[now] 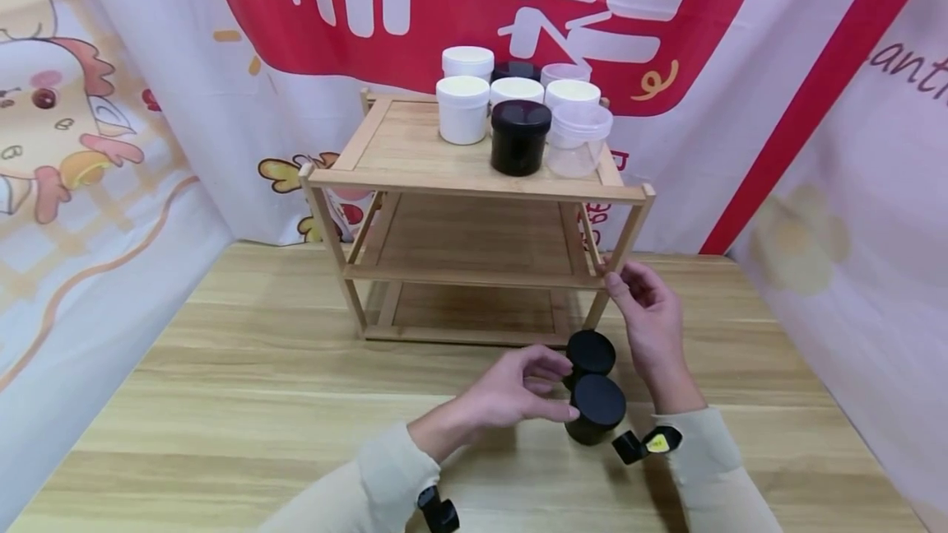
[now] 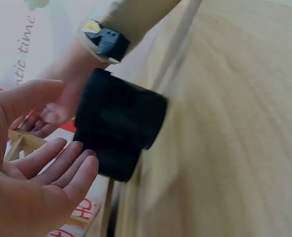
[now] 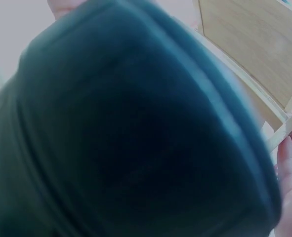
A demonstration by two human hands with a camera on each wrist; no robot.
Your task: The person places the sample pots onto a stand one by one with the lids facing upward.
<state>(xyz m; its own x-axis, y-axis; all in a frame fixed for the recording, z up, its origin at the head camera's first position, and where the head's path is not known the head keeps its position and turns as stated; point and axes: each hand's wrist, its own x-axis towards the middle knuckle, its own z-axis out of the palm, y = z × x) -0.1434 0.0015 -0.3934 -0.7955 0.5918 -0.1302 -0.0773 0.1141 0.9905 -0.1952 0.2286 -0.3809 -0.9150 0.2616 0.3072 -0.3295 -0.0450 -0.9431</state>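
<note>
Two black lidded jars stand on the table close to the rack's front right foot: a nearer jar [image 1: 599, 403] and a farther jar [image 1: 591, 352]. My left hand [image 1: 511, 389] is just left of them, thumb and fingers spread and relaxed; in the left wrist view its fingertips reach the side of a black jar [image 2: 121, 111], and contact is unclear. With thumb and fingers, my right hand [image 1: 652, 315] grips the right front post of the three-tier wooden rack [image 1: 474, 278] at the middle shelf. A dark jar [image 3: 136, 123] fills most of the right wrist view, blurred.
On the rack's top shelf sit several white jars [image 1: 463, 109], black jars [image 1: 521, 138] and clear jars [image 1: 579, 138], grouped toward the right. Printed curtains [image 1: 837, 187] close in the table [image 1: 222, 401] at the back and sides.
</note>
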